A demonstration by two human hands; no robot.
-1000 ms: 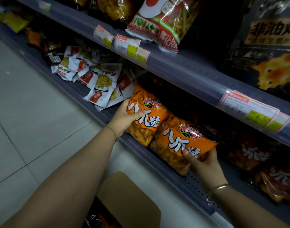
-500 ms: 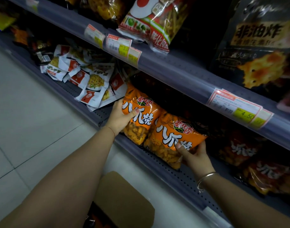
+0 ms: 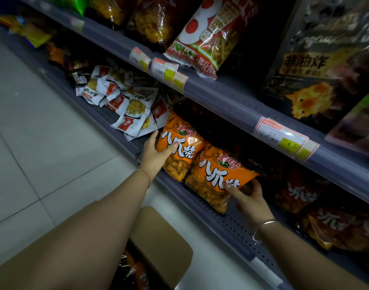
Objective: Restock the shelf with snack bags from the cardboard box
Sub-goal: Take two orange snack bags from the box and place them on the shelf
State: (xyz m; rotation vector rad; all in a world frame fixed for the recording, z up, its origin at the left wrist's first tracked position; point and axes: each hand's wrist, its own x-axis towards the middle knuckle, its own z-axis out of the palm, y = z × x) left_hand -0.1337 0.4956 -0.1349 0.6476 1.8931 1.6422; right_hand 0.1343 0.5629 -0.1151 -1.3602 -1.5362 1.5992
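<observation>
My left hand (image 3: 153, 152) and right hand (image 3: 249, 195) each grasp an orange snack bag (image 3: 180, 147) on the lower shelf (image 3: 238, 225) (half placed); below my wrists, the cardboard box (image 3: 158, 243) holds more bags.

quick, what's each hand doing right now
Left hand: closed on the left orange crinkly snack bag.
Right hand: closed on the right orange crinkly snack bag.

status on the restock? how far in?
Done: darker bags of the same snack already sit on the lower shelf. In hand: left hand and right hand each seat an orange bag. Left: the cardboard box still holds bags.
</observation>
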